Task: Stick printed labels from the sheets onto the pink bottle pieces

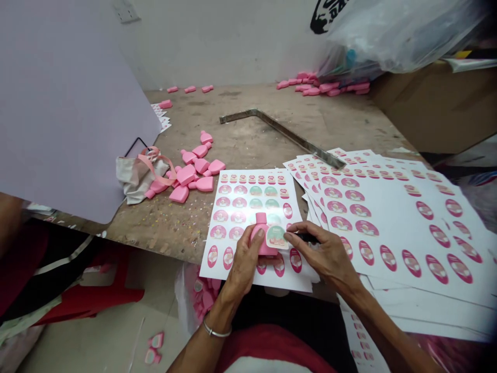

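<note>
Over a sheet of stickers (229, 195), my left hand (245, 254) grips a small pink toy bottle (261, 233) with its neck pointing away from me. Between the thumb and fingers of my right hand (326, 252) is the edge of a green label sticker (277, 237). The sticker overlaps the right part of the bottle's face; whether it is stuck down there I cannot tell. A dark, thin tool (308, 238) also shows in my right hand, mostly hidden by the fingers. The sheet carries pink and green printed labels.
Several pink bottles (187, 175) lie heaped beside a cloth pouch (134, 176). A bent metal bar (287, 133) crosses the table, its end on fanned sticker sheets (392, 207). A grey-white panel (73, 114) stands left. More bottles (205, 295) fill a bag below the edge.
</note>
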Demonstrator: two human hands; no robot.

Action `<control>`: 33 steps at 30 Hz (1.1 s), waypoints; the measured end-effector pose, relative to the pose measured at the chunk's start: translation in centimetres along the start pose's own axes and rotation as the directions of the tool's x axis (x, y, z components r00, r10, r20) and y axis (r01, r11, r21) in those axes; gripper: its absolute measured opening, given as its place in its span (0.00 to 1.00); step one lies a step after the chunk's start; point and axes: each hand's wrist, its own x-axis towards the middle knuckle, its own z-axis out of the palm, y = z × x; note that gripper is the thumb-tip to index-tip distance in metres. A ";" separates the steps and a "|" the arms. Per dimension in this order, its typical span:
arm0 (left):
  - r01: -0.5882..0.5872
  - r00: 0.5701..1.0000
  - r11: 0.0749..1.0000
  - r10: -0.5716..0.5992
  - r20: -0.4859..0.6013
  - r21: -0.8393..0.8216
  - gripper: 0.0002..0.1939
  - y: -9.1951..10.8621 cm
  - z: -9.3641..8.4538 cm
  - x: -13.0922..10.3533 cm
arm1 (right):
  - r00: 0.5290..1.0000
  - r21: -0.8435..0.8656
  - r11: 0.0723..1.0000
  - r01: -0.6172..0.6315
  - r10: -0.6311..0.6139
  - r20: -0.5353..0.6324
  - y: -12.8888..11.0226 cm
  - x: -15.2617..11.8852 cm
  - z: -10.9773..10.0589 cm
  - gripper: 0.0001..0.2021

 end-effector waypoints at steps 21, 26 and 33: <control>0.114 0.993 0.985 -0.114 0.007 -0.133 0.27 1.1 0.5 -0.6 | 0.941 -0.306 0.902 0.304 -0.334 -0.048 -1.3 -0.5 1.5 0.07; 0.078 0.996 0.992 -0.075 0.039 -0.099 0.25 1.3 0.5 -0.8 | 0.925 -0.375 0.863 0.339 -0.378 -0.034 -1.6 -0.4 1.7 0.07; 0.006 0.994 0.998 0.002 0.109 -0.070 0.19 1.4 0.3 -1.3 | 0.914 -0.685 0.672 0.280 -0.405 -0.024 -0.8 -0.3 0.1 0.12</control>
